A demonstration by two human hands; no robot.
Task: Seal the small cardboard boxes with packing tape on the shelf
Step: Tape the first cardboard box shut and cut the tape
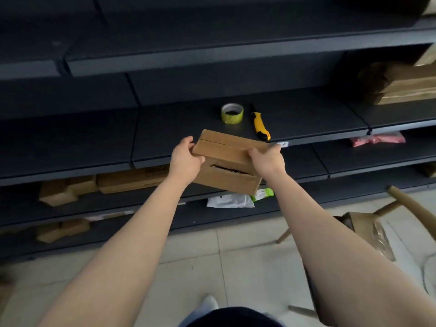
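Note:
A small brown cardboard box point(226, 159) is held in the air at the front edge of the dark shelf point(165, 131), tilted, its top flaps closed with a seam showing. My left hand point(186, 156) grips its left end. My right hand point(267, 159) grips its right end, fingers curled over the top edge. Behind the box on the shelf lie a roll of yellowish packing tape point(232, 113) and a yellow and black utility knife point(259, 125).
More cardboard boxes point(113, 182) sit on the lower shelf at left, and flat cardboard point(405, 88) is stacked at the right. A pink packet point(377, 139) and white and green packets point(236, 200) lie on lower shelves. A wooden chair point(405, 208) stands on the tiled floor.

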